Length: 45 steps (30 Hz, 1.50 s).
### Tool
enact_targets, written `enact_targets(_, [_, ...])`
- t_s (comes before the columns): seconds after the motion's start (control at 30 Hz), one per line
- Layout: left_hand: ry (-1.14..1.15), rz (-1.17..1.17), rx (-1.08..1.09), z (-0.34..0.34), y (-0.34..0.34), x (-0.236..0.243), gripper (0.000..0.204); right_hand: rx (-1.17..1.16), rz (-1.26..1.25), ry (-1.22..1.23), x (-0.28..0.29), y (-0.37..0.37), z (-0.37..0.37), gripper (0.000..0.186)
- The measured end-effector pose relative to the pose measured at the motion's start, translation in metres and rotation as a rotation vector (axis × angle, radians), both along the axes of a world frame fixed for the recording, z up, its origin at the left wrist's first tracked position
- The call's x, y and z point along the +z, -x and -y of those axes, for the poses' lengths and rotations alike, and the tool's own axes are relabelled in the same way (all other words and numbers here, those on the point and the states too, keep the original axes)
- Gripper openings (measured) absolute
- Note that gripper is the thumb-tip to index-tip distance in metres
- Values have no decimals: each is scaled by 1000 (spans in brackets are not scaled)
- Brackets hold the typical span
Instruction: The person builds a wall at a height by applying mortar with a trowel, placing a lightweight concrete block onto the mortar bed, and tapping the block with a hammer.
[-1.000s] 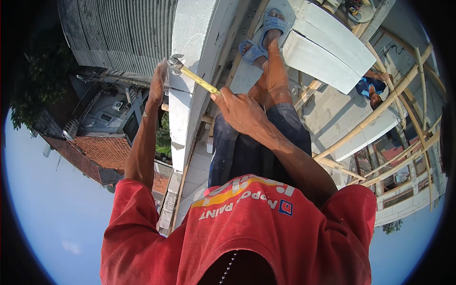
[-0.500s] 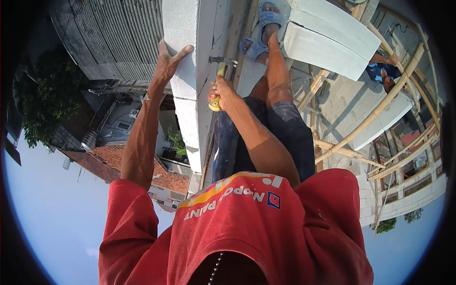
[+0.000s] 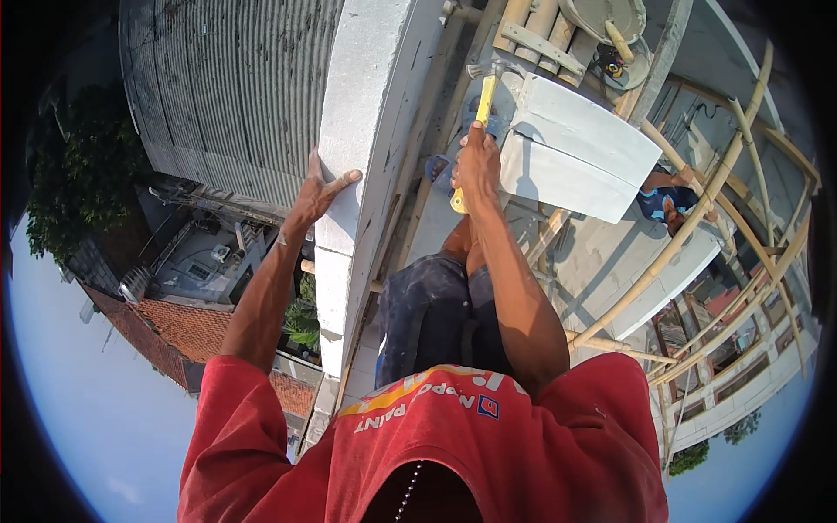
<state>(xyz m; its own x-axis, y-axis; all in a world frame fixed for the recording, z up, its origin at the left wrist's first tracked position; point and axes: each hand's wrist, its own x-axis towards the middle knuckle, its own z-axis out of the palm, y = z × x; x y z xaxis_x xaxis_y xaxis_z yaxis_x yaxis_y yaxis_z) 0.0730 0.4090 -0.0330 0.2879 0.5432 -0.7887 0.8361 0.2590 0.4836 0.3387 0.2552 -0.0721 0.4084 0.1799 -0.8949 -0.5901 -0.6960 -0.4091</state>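
Note:
My left hand (image 3: 319, 190) grips the outer edge of the white block wall (image 3: 353, 91), thumb on its surface and fingers partly hidden over the edge. My right hand (image 3: 476, 166) is closed round the yellow handle of a hammer (image 3: 486, 92), held out to the right of the wall, above my sandalled feet, with its metal head upward in the picture. Beside it lie white blocks (image 3: 584, 148) on the scaffold.
A corrugated roof (image 3: 222, 78) and tiled roofs (image 3: 187, 322) lie below at left. At right are bamboo poles (image 3: 632, 296), a co-worker (image 3: 663, 205) lower down, and a mortar bucket (image 3: 603, 17) with tools beside short boards (image 3: 540, 52). The narrow walkway runs beside the wall.
My left hand has come onto the wall's edge and stayed there. My right hand with the hammer dropped upright near the wall, then swung outward to the right, away from it.

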Motion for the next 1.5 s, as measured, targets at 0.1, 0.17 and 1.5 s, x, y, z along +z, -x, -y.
enact_targets(0.1, [47,-5,15,0,0,5,136,68,684,-253,74,-94,-62,60])
enact_targets(0.17, [29,-42,20,-1,7,8,137,94,839,-487,141,-140,-106,60])
enact_targets(1.5, [56,-63,-20,-17,-17,28,120,1113,-64,-186,2,-281,-277,41])
